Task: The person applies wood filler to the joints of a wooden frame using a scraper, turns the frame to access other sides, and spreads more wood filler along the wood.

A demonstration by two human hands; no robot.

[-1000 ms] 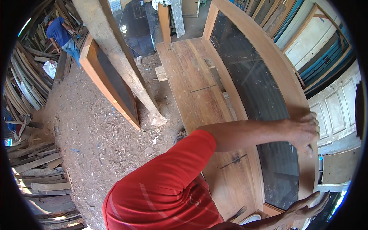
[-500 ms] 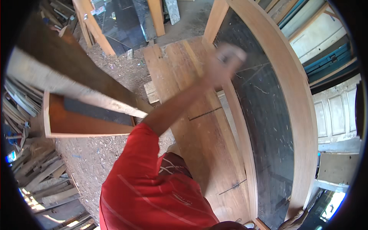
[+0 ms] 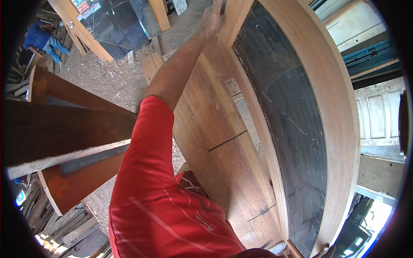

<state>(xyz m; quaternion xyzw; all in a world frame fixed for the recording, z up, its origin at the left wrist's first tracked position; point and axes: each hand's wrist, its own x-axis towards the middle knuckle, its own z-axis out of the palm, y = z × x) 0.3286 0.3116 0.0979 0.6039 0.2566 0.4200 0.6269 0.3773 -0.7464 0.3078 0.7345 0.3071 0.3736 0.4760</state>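
Note:
A wooden door (image 3: 340, 129) with a dark, scratched glass panel (image 3: 292, 116) stands on its long edge or lies tilted over a plank bench (image 3: 219, 163); which of the two I cannot tell. My left arm, in a red sleeve, reaches to its far end. There my left hand (image 3: 211, 19) closes on the edge of the frame, its fingertips partly cut off by the picture's top. At the near right end, my right hand (image 3: 325, 251) shows only a few fingers, curled against the frame's corner. The rest of that hand is out of view.
Brown boards (image 3: 64, 133) and a framed panel (image 3: 77, 180) jut in from the left. A person in blue (image 3: 43, 41) bends at the far left. Another glazed frame (image 3: 116, 30) leans at the back. White panelled doors (image 3: 378, 120) stand on the right; scrap wood (image 3: 77, 228) lies lower left.
My left hand, blurred over the door's inner frame before, has moved away to the far end and taken hold of its edge. The view has shifted, bringing the person in blue into sight.

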